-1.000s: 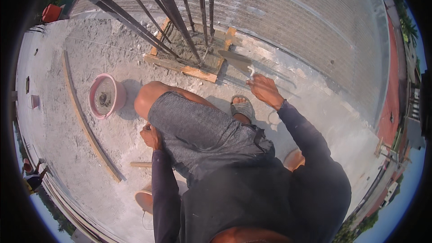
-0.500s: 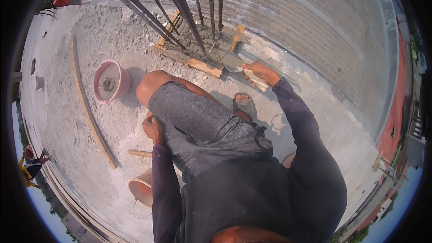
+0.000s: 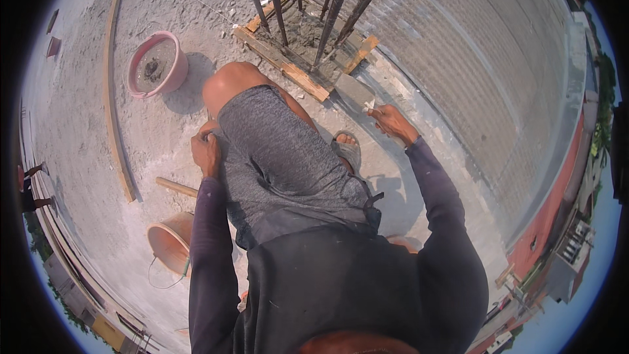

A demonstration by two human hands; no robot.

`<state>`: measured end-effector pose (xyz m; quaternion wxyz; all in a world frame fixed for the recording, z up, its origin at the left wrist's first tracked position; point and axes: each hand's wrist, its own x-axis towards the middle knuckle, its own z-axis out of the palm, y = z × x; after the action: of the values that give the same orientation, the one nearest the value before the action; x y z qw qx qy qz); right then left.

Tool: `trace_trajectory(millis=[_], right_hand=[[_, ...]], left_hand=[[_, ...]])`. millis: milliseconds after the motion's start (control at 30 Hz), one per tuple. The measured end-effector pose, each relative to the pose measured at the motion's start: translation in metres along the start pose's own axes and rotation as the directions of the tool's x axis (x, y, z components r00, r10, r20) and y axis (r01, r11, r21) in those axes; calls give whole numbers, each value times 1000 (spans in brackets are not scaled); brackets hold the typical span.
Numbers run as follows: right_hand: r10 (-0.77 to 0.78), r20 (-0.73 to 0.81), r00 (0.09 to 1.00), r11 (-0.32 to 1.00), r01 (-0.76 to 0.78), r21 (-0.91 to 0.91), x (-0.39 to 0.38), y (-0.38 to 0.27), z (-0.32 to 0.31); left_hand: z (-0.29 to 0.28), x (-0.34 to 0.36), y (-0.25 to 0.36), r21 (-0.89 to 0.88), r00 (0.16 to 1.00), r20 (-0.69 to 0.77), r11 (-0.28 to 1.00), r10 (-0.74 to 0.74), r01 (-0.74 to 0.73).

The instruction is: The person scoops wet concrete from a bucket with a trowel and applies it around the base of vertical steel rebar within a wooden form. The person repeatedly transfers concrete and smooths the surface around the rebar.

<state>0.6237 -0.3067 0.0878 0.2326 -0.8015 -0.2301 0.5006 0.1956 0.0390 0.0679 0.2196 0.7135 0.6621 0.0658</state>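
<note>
My right hand is closed around the handle of a trowel. Its flat grey blade reaches to the near right corner of a small wooden form. Wet grey mortar fills the form around several upright steel bars. Against the side of my bent leg, by the grey shorts, rests my left hand. Its fingers are curled, and what they hold, if anything, is hidden.
A pink bucket with some mortar in it stands beyond my left knee. Farther left lies a long wooden batten. An orange bucket lies tipped by my left forearm, near a short stick. Ribbed sheeting spreads at the right.
The view has shifted, so the form and buckets sit differently in it. The trowel stays by the form's corner in my right hand, its handle now hidden. My left hand remains at my leg.
</note>
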Motion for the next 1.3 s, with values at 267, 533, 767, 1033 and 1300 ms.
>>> trace_trajectory(millis=[267, 533, 767, 1033, 1300], right_hand=[[-28, 166, 986, 997, 39, -62, 27, -32, -27], [-13, 122, 992, 992, -2, 125, -6, -29, -48], [-478, -308, 823, 749, 198, -633, 13, -32, 34], [-481, -205, 853, 628, 172, -759, -33, -2, 34], [-471, -178, 864, 543, 125, -830, 8, -29, 53]], left_hand=[[-2, 0, 4, 26, 1000, 2, 999, 25, -25], [-6, -7, 5, 35, 999, -20, 999, -42, 42], [4, 1, 1, 65, 998, -56, 998, 12, -8], [-3, -3, 2, 1, 997, -34, 998, -63, 63], [2, 5, -9, 6, 998, 3, 998, -55, 55]])
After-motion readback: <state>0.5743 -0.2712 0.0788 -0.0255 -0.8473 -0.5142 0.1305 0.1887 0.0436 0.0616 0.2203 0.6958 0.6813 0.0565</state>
